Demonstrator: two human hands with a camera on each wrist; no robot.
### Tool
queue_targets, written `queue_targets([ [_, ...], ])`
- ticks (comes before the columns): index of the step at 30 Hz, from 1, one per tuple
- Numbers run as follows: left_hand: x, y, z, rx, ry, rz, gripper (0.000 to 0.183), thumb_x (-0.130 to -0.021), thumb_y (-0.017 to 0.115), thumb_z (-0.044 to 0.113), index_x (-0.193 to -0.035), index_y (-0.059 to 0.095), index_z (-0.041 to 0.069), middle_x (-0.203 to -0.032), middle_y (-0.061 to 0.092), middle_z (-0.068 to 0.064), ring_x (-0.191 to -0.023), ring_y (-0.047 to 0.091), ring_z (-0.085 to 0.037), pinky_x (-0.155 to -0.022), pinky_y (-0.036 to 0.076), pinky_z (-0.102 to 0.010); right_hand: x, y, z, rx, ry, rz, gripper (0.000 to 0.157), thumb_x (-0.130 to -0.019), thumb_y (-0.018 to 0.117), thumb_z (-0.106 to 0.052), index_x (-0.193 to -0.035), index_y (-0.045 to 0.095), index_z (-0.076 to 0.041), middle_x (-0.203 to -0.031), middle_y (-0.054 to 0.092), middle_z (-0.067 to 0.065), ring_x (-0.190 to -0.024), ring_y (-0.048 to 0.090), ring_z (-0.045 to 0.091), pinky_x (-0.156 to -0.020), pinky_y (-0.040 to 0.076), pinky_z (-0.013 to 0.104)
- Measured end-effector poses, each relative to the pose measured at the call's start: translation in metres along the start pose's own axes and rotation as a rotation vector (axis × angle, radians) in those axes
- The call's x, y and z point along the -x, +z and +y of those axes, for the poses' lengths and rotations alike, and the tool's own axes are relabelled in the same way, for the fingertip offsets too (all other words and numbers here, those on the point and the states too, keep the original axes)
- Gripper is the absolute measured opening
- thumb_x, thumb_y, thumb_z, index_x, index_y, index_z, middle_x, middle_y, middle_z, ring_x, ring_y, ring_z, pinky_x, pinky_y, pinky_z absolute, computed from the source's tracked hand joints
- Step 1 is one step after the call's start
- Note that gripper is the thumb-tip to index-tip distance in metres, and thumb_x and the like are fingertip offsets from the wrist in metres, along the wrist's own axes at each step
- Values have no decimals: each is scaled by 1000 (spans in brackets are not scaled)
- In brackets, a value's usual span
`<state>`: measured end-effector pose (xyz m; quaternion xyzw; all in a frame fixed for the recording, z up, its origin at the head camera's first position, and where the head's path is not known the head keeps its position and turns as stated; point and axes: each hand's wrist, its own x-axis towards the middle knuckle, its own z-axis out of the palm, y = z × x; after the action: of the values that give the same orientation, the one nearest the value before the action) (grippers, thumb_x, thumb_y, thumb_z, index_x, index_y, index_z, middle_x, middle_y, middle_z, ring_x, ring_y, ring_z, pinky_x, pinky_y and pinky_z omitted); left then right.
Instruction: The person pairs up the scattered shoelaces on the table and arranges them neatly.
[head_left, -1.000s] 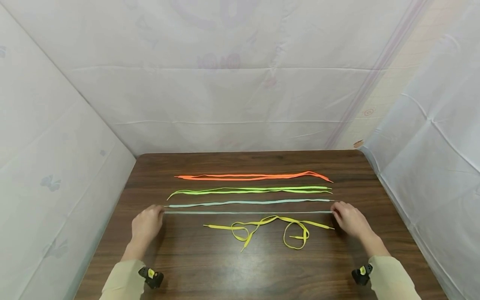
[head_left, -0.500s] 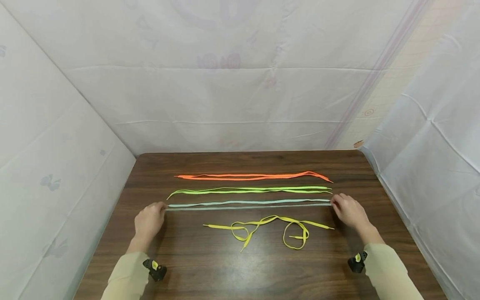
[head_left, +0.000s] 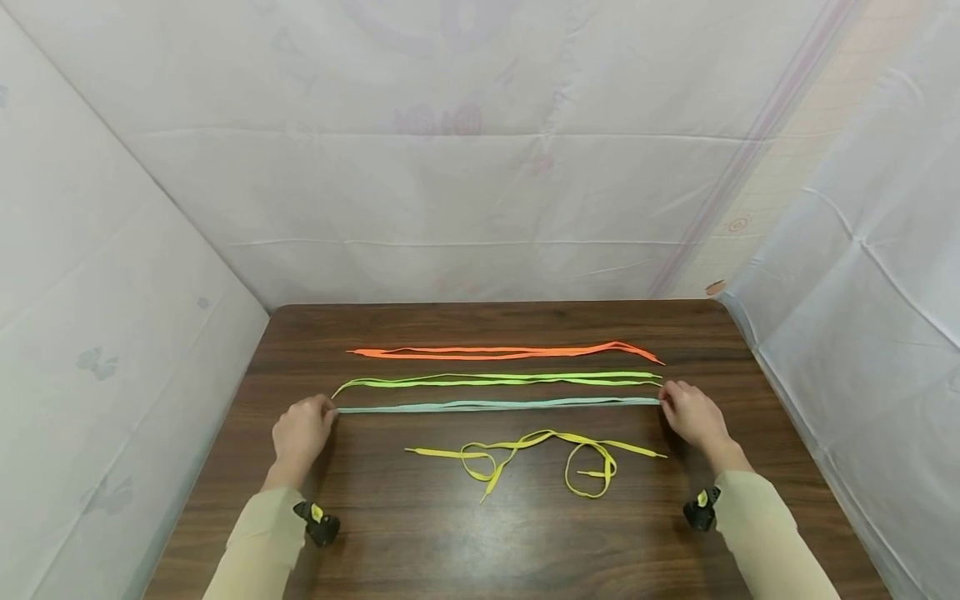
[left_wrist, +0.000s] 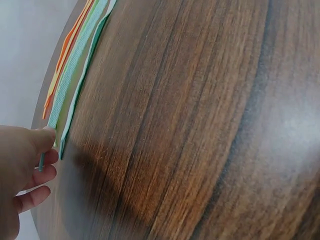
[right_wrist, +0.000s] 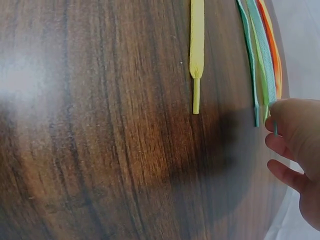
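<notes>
A mint-green shoelace (left_wrist: pixel 69 75) is stretched between my two hands. My left hand (head_left: pixel 302 432) pinches one tip between thumb and forefinger, and my right hand (head_left: pixel 693 414) pinches the other. A second mint-green shoelace (right_wrist: pixel 248 45) lies on the table just below it; in the head view the two almost overlap. Beyond them lie two lime-green shoelaces (head_left: pixel 495 381), side by side, and farther back an orange pair (head_left: pixel 495 356). Closer to me a yellow shoelace (head_left: pixel 525 442) lies loosely, with loops and crossings; whether it is more than one cannot be told.
The dark wood-grain table (head_left: pixel 480 550) has rounded back corners. Pale sheeting hangs behind it (head_left: pixel 450 208) and along both sides. A small black camera (head_left: pixel 318 525) sits on each wrist.
Both hands have moved away from me, carrying the taut mint-green shoelace over the one lying there. The gap between the two has closed in the head view. The other shoelaces stayed put.
</notes>
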<state>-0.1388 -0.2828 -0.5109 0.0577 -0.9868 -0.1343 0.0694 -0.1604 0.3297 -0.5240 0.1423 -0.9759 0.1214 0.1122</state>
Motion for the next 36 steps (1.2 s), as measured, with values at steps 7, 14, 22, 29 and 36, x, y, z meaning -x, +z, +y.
queue_targets([
  [7,-4,2,0,2,-24,-9,12,-79,63,21,-77,61,9,-70,60,-6,-56,54,-25,-42,37,-39,-2,1,3,8,36,-11,7,-75,61,-6,-77,55,-8,-69,51,4,-57,48,21,-48,38,36],
  [14,-7,6,0,2,-32,-37,10,-79,62,20,-77,60,10,-70,58,-6,-56,53,-24,-42,36,-38,-3,2,4,10,58,-48,6,-76,60,-6,-78,54,-8,-69,49,3,-56,47,19,-47,37,34],
  [22,-7,7,2,10,-47,-66,10,-79,62,20,-75,59,11,-69,58,-5,-55,52,-21,-42,35,-36,-4,2,4,11,78,-104,5,-77,58,-7,-79,54,-8,-69,48,3,-57,47,19,-48,38,34],
  [29,-8,7,3,8,-45,-78,10,-79,62,20,-75,59,11,-70,57,-4,-56,52,-21,-43,35,-35,-2,4,4,6,98,-137,5,-78,57,-6,-77,53,-8,-68,47,3,-57,45,18,-47,37,33],
  [36,-9,7,3,1,-60,-101,11,-79,61,19,-74,58,11,-68,56,-5,-54,50,-21,-42,34,-35,-3,7,4,11,96,-131,7,-77,57,-5,-77,51,-8,-68,46,3,-56,44,18,-47,36,33],
])
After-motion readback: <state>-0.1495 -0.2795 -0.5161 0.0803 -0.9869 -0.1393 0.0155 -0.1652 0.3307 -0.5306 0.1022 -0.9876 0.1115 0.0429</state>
